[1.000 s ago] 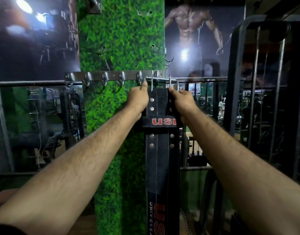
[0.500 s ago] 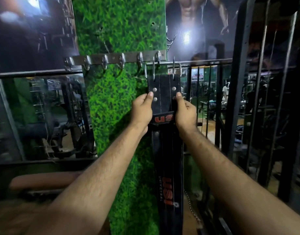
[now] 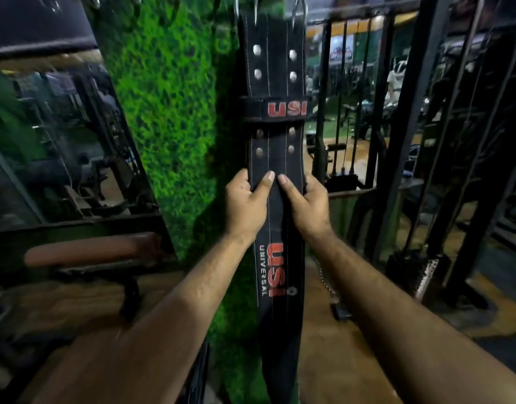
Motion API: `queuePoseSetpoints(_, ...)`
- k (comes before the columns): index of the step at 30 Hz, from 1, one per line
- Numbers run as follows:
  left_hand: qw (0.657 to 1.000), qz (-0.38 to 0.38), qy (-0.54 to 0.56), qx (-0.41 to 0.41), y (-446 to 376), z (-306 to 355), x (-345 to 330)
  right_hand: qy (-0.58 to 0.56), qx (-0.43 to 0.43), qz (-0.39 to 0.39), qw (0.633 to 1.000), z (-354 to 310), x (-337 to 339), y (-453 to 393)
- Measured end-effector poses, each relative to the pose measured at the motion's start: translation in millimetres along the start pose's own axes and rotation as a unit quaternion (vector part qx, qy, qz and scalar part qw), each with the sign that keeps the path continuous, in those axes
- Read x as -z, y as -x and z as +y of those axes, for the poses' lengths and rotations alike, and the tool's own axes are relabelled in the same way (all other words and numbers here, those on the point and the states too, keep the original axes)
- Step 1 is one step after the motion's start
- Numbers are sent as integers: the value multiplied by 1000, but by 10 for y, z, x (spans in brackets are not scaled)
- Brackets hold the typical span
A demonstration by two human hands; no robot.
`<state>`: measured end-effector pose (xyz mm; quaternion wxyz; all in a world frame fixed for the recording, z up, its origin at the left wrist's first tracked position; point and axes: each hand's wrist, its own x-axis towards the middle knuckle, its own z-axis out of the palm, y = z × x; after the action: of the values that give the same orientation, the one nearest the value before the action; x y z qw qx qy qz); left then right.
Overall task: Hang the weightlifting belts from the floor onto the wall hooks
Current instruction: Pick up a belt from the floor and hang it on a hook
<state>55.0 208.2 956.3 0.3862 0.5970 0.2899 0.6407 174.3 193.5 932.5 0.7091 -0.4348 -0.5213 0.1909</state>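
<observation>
Gripping belt (image 3: 275, 141) edges, hands (image 3: 245, 205) (image 3: 305, 205) side by side

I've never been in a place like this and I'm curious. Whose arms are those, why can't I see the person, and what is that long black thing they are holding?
The camera sits on the person's head and looks forward and down, so you see only their two bare arms reaching out, as if they were your own. There is no robot here.

The long black thing is a weightlifting belt, which people wear around the waist when lifting heavy weights. It has red letters and shiny metal studs. It hangs straight down in front of a wall covered in fake green grass. Its top runs out of the picture, so the hook cannot be seen.

The left hand grips the belt's left edge and the right hand grips its right edge, thumbs on the front. Behind are black metal gym frames.
</observation>
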Motion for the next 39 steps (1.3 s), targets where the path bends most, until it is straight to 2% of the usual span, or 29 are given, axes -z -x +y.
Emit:
queuePoseSetpoints(3, 999, -4, 2, 46, 196, -295, 62, 34, -27, -18, 999, 268, 44, 166)
queuePoseSetpoints(7, 998, 2, -6, 66, 382, -568, 100, 62, -53, -29, 996, 520, 83, 355)
queuePoseSetpoints(12, 990, -8, -66, 124, 785, -1225, 248, 121, -117, -69, 983, 1007, 151, 736)
queuePoseSetpoints(18, 979, -48, -138, 140, 978, -1733, 412, 156, -161, -94, 970, 1455, 166, 1072)
queuePoseSetpoints(21, 963, -76, -194, 172, 1188, -2042, 548, 197, -194, -115, 954, 1722, 172, 1337)
queuePoseSetpoints(27, 927, -96, -235, 276, 1738, -2479, 740, 238, -253, -150, 926, 2159, 156, 2018)
queuePoseSetpoints(32, 904, -116, -264, 315, 1992, -2831, 859, 258, -293, -161, 906, 2448, 154, 2429)
queuePoseSetpoints(39, 853, -179, -301, 386, 2508, -3067, 1063, 316, -384, -204, 843, 2798, 201, 2978)
